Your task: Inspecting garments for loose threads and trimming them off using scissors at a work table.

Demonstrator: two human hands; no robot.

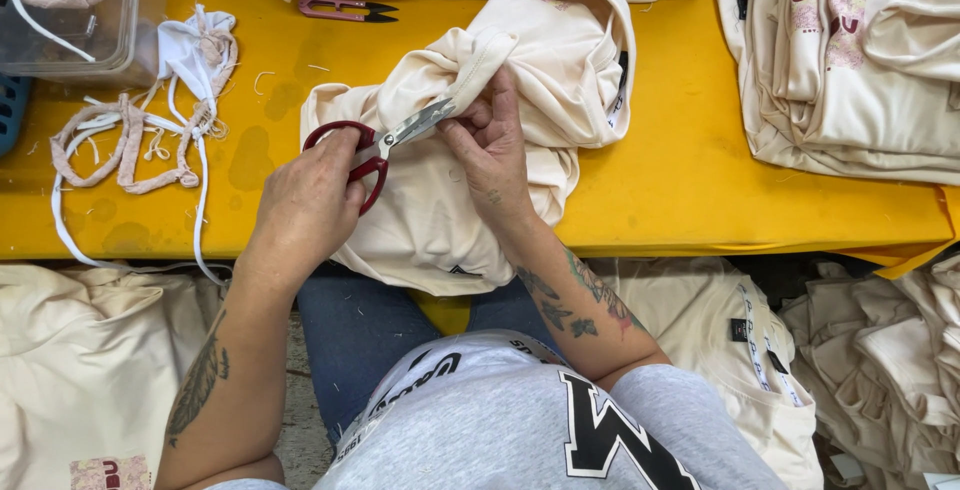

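Our left hand [310, 205] is closed through the red-handled scissors [385, 145], blades slightly parted at a fold of the cream garment [470, 150] bunched on the yellow table [680, 180]. Our right hand [490, 145] pinches that fold. Fingertips sit close; a slip could nick fabric or skin.

Cream garment [560, 60]: soft matt cloth. Scissors [395, 140]: dull metal blades, glossy red handles, probably plastic. Table [680, 180]: smooth yellow.
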